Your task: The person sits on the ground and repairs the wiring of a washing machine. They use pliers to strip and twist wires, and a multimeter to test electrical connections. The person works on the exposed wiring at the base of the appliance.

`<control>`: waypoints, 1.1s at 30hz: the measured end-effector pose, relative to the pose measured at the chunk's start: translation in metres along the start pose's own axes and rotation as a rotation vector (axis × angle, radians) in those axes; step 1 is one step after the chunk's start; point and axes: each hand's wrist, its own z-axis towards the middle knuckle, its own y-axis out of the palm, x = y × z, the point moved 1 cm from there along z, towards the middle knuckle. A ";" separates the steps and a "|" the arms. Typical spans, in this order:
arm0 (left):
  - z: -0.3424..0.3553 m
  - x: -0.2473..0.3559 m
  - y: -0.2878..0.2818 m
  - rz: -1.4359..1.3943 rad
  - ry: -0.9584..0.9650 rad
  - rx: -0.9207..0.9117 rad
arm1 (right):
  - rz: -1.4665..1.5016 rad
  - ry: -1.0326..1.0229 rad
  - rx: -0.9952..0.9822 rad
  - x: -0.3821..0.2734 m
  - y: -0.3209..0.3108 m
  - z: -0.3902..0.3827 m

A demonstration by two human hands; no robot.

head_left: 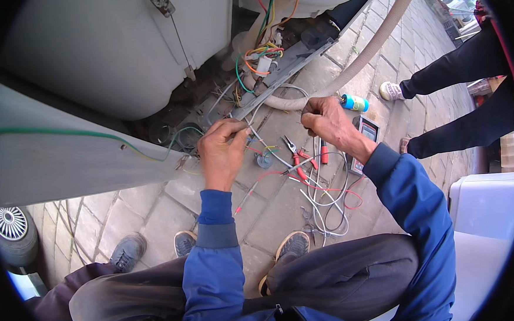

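Note:
My left hand (221, 148) is closed in a pinch on a thin grey cable (253, 116) beside the lower edge of an opened appliance. To its right, my right hand (332, 123) is closed with thumb and fingers pressed together; what they grip is too small to make out. Ahead of both hands, a bundle of coloured wires (262, 60) hangs out of the appliance housing (80, 151). On the paving between the hands lie pliers with red handles (297, 161), a red-handled tool (324, 151) and a small round grey part (263, 159) with coloured leads.
A ribbed beige hose (373, 47) curves past my right hand. Near that hand are a blue cylinder (355, 102) and a multimeter (369, 131) with test leads. Loose white cables (318, 207) lie before my knees. Another person's legs (460, 68) stand at the right.

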 end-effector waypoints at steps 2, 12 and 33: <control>-0.002 0.002 0.003 0.040 0.029 -0.013 | 0.243 0.027 -0.113 0.008 0.017 0.002; -0.008 -0.006 0.007 0.071 0.065 -0.081 | -0.062 -0.393 -0.085 -0.031 0.057 -0.005; 0.001 0.005 -0.016 0.025 0.025 -0.045 | -0.149 -0.221 0.145 -0.045 0.012 -0.004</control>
